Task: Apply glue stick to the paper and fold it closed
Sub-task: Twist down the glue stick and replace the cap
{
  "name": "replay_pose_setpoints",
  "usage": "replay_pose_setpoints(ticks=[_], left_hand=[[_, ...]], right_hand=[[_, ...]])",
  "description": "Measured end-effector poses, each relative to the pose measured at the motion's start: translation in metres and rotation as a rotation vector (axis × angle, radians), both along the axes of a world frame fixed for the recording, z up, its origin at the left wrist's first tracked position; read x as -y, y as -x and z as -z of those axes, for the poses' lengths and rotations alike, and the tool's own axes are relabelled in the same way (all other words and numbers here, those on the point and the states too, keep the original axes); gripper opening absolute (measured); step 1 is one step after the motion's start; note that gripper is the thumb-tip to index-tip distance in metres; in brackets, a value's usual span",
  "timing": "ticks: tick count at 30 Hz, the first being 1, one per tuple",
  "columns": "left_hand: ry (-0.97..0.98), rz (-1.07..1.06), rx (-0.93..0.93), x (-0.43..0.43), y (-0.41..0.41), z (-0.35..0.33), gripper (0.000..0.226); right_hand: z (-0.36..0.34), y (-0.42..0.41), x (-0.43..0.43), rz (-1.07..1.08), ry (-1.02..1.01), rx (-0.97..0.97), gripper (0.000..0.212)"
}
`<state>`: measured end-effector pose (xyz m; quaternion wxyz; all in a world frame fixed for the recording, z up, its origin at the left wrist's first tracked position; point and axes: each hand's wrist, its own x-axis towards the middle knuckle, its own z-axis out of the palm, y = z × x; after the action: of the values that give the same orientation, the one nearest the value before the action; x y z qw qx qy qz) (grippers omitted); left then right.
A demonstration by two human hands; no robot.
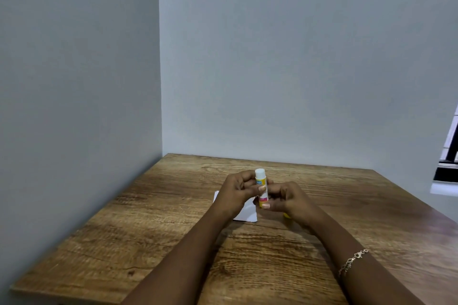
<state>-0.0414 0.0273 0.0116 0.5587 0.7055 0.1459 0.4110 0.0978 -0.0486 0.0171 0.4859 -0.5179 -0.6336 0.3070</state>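
A glue stick (261, 186) with a yellow body, a pink and blue label and a white top stands upright between both my hands, above the table. My left hand (235, 193) grips its upper part. My right hand (287, 199) pinches its lower end with the fingertips. A small yellow piece (287, 215), perhaps the cap, shows under my right hand. A white paper (246, 213) lies flat on the wooden table (173, 218) right beneath my hands, mostly hidden by them.
The table stands in a corner, with grey walls (74, 82) at its left and far edges. A dark window frame (448, 156) shows at the right edge. A bracelet (352, 261) is on my right wrist.
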Motion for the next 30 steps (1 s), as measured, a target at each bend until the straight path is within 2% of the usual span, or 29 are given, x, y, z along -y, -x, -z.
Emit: replay_pose_setpoints(ticks=[6,10,13,19,25,30], left_hand=[[-0.006,0.005,0.014,0.0011,-0.0003,-0.0002,0.025],[-0.013,-0.021,0.015,0.0009,0.0010,-0.0010,0.024],[-0.015,-0.013,0.007,0.0009,0.0003,-0.0007,0.025],[-0.014,0.000,0.034,0.0006,0.0002,-0.0004,0.028],[-0.035,-0.008,0.002,-0.0019,0.0009,-0.0008,0.028],[-0.035,-0.009,-0.029,-0.0030,-0.0007,0.0027,0.025]], right_hand=[[0.0018,0.0028,-0.0015,0.064,-0.041,0.100,0.021],[0.0027,0.0004,-0.0027,-0.013,-0.008,0.065,0.022],[0.0038,-0.0009,-0.0033,0.009,-0.032,0.025,0.021],[0.0029,0.0052,-0.0024,0.089,-0.073,0.113,0.020],[0.0014,0.0018,0.0012,-0.021,-0.026,0.072,0.025],[0.0028,0.0032,0.0009,0.036,-0.010,0.022,0.027]])
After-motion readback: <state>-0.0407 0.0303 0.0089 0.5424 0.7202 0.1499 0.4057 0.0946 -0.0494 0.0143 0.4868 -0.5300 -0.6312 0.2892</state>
